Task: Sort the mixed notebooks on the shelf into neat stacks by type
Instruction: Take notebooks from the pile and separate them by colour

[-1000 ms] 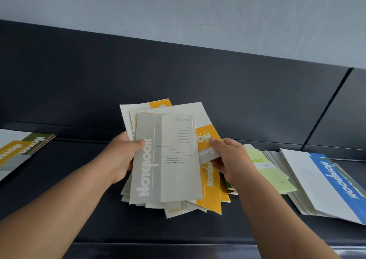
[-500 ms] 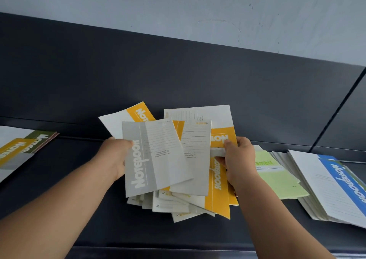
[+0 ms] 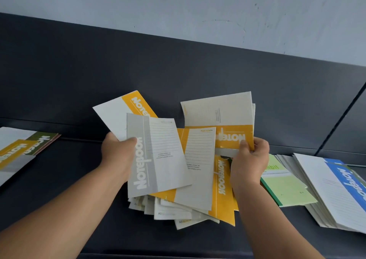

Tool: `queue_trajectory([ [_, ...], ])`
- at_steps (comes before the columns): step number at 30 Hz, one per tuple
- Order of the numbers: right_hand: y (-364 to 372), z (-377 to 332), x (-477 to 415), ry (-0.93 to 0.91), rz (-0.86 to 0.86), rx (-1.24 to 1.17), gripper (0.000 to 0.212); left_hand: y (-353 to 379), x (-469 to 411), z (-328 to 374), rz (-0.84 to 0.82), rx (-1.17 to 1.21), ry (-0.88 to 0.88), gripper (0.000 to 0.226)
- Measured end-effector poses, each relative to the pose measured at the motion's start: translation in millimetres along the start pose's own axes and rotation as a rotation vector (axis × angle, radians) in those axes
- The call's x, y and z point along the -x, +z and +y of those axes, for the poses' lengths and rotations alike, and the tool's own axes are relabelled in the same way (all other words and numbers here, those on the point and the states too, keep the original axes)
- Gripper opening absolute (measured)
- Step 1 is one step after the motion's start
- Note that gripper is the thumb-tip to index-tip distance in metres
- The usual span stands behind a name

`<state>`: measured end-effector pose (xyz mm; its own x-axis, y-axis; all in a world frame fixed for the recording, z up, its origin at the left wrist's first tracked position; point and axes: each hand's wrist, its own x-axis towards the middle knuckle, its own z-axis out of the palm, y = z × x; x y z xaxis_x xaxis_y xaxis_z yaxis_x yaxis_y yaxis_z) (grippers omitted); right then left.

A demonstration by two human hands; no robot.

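One grey notebook [image 3: 164, 159] in left hand [image 3: 116, 155]; yellow notebook [image 3: 221, 118], right hand [image 3: 248, 163].

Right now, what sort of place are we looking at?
Likely a stationery shop or stockroom, though I can't be sure. A dark shelf with a back panel holds many copies of the same notebooks: a yellow pile, a blue stack, and a third pile at the left.
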<state>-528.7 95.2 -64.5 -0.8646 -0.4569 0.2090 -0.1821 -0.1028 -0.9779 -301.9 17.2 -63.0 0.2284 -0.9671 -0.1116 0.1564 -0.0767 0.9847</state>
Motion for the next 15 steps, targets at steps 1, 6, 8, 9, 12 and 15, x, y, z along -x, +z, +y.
queue_trajectory([
  [1, -1.2, 0.3, -1.6, -0.007, 0.012, -0.011, 0.005, -0.4, -0.4, 0.7, 0.005, 0.008, 0.006, 0.025],
  [6, -8.2, -7.2, -15.5, -0.059, 0.081, -0.075, 0.003, 0.2, 0.6, 1.1, 0.014, 0.04, 0.011, 0.024],
  [8, -13.2, -12.6, -20.5, -0.089, 0.103, -0.09, 0.003, 0.0, 2.1, 1.1, 0.012, 0.051, 0.015, 0.023],
  [9, -15.8, -15.3, -21.9, -0.1, 0.113, -0.105, 0.003, -0.7, 2.9, 1.1, 0.011, 0.057, 0.019, 0.023],
  [12, -22.1, -20.6, -22.9, -0.095, 0.129, -0.142, 0.003, -2.6, 3.4, 1.9, 0.016, 0.075, 0.029, 0.024],
  [15, -20.1, -18.6, -20.6, -0.04, 0.116, -0.175, 0.006, -3.1, 3.5, 3.4, 0.013, 0.102, 0.019, 0.026],
])
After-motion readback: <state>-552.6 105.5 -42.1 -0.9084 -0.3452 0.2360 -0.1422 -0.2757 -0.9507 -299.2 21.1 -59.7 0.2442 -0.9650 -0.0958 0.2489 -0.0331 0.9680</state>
